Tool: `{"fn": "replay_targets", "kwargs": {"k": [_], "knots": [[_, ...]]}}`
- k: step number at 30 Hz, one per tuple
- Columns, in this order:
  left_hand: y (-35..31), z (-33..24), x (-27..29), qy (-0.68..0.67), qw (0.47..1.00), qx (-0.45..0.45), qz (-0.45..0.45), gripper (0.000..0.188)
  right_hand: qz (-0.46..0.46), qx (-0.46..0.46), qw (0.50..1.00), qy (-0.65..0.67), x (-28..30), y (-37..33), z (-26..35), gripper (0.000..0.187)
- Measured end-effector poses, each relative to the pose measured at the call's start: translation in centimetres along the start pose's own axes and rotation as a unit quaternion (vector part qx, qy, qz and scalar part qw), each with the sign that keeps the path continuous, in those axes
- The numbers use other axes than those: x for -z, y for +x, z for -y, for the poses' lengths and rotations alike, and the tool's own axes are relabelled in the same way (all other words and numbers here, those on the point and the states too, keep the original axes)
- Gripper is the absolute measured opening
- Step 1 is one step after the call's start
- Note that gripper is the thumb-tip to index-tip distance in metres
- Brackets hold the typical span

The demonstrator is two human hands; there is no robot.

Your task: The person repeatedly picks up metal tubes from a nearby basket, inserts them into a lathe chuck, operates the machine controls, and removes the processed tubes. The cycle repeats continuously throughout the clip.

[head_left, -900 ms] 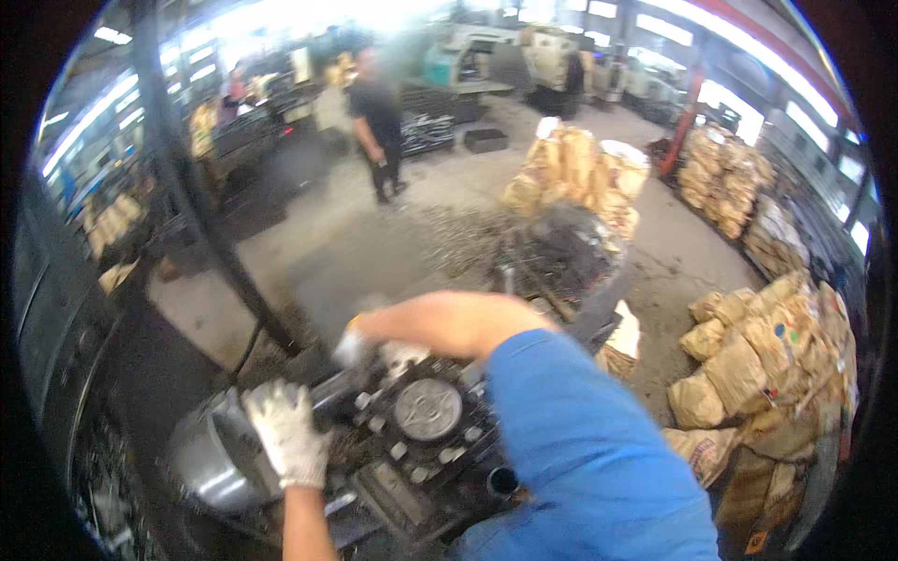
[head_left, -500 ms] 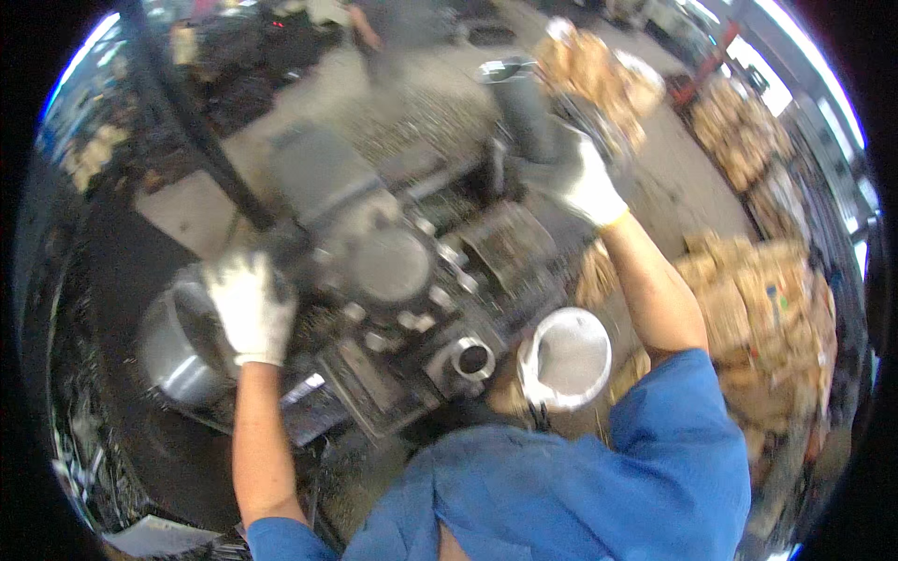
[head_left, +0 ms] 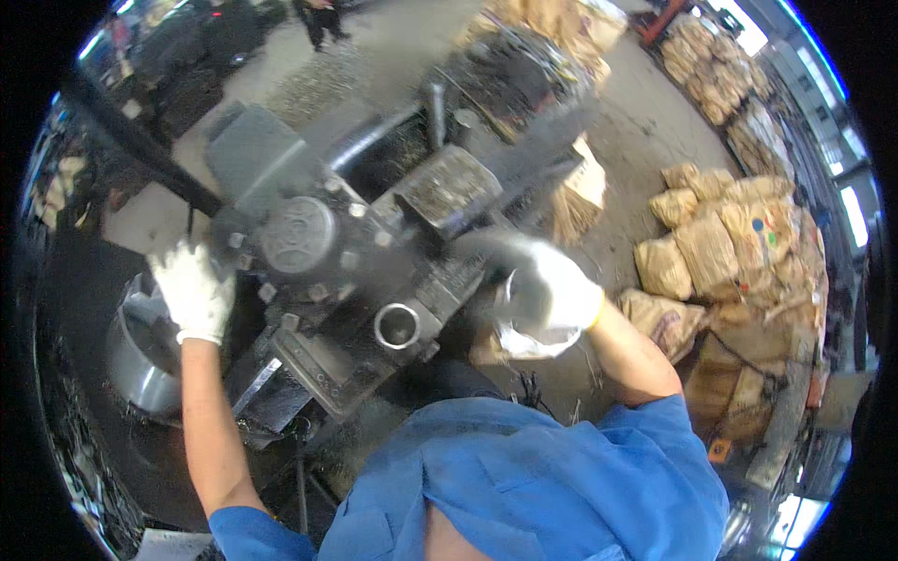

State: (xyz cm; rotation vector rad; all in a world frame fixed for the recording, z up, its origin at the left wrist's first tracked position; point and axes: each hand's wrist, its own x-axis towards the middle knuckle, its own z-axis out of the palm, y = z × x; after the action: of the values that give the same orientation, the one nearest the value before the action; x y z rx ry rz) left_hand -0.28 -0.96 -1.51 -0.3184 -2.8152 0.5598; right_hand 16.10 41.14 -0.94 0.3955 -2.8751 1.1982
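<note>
My left hand [head_left: 195,292], in a white glove, is raised beside the shiny metal cylinder [head_left: 140,360] on the left of a dark machine. Its fingers are stretched out and apart, and I see nothing held in them. My right hand [head_left: 558,292], gloved too, is smeared by motion over a white bucket [head_left: 538,348] at the machine's right side. Its fingers are hidden, and a dark blur lies beside them. Between my hands are the machine's round-topped tool post [head_left: 299,234] with several bolts and a metal ring [head_left: 398,326] at the near end.
A dark bar [head_left: 140,140] slants in from the upper left. A rectangular block [head_left: 451,190] stands on the machine. Stuffed sacks [head_left: 716,243] are piled on the floor at right. Another person's legs [head_left: 321,23] show at the far edge.
My right hand has come down and nearer, from a dark grey cylinder at the upper right to over the bucket. That cylinder no longer shows there. The view has shifted; my left hand stays by the metal cylinder.
</note>
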Motion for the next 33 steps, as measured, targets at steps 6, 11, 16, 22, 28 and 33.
{"fn": "replay_targets", "kwargs": {"k": [6, 11, 16, 22, 28, 33], "knots": [[-8.3, -0.2, 2.8, -0.247, 0.932, -0.008, -0.265, 0.071, 0.210, 0.173, 0.960, -0.067, -3.6, 7.2, 7.9, 0.044], [-27.7, -2.8, -3.1, -0.493, 0.827, 0.267, -0.037, 0.036, 0.189, 0.318, 0.929, 0.018, 4.7, 18.3, 15.6, 0.053], [-43.2, -5.8, -12.5, -0.622, 0.337, 0.676, -0.204, 0.042, 0.102, 0.312, 0.873, -0.362, -3.1, 32.2, 11.9, 0.030], [-52.9, -2.0, -14.5, -0.535, 0.170, 0.724, -0.401, 0.064, 0.331, 0.255, 0.827, -0.376, -11.1, 36.9, 5.2, 0.038], [-52.4, 0.9, -13.1, -0.639, 0.118, 0.674, -0.351, 0.043, 0.376, 0.241, 0.870, -0.208, -11.4, 37.8, 4.0, 0.056], [-52.2, 1.1, -12.5, -0.630, 0.065, 0.689, -0.352, 0.040, 0.347, 0.222, 0.830, -0.376, -10.8, 37.9, 5.3, 0.040]]}}
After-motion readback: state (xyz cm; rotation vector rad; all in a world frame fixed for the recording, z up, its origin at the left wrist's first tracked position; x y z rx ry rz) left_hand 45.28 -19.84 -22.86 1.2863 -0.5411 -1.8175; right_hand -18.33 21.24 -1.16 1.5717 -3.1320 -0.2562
